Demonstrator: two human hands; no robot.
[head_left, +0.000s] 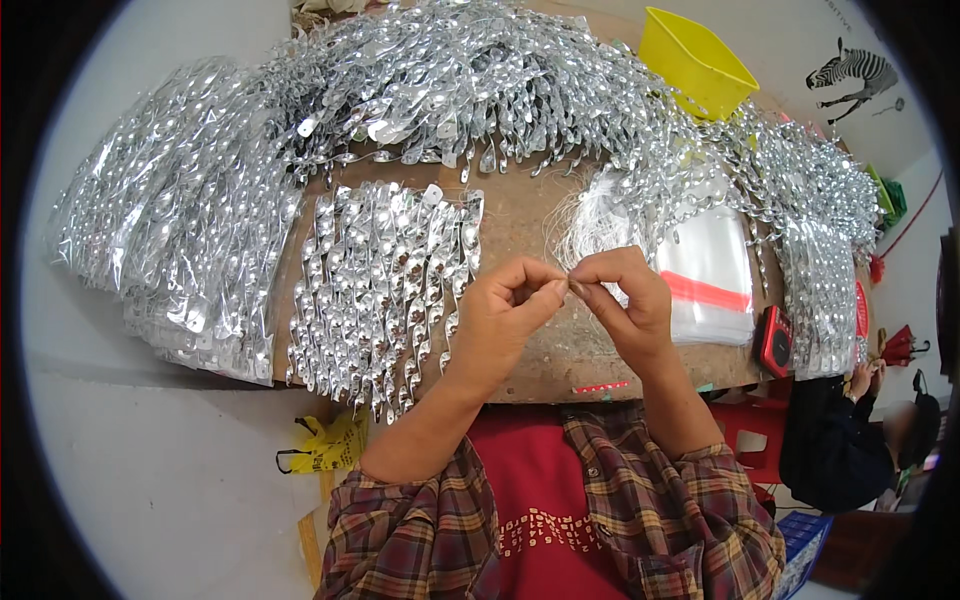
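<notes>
My left hand (508,318) and my right hand (637,308) meet over the middle of the table, thumbs and forefingers pinched tip to tip. Whatever they hold between the tips is too small to make out. Just beyond them lies a loose tangle of thin white strings (585,226). Left of my left hand, a batch of twisted silver metallic strips (375,280) is laid side by side, its lower ends near the table's front edge. Beside my right hand is a stack of clear plastic bags (705,305) with a red band across it.
Large heaps of silver twisted strips (440,75) cover the back; bagged strips (180,210) hang over the left end. A yellow bin (695,65) stands at the back right. A red-and-black device (775,341) sits at the right edge. Another person (840,450) is farther right.
</notes>
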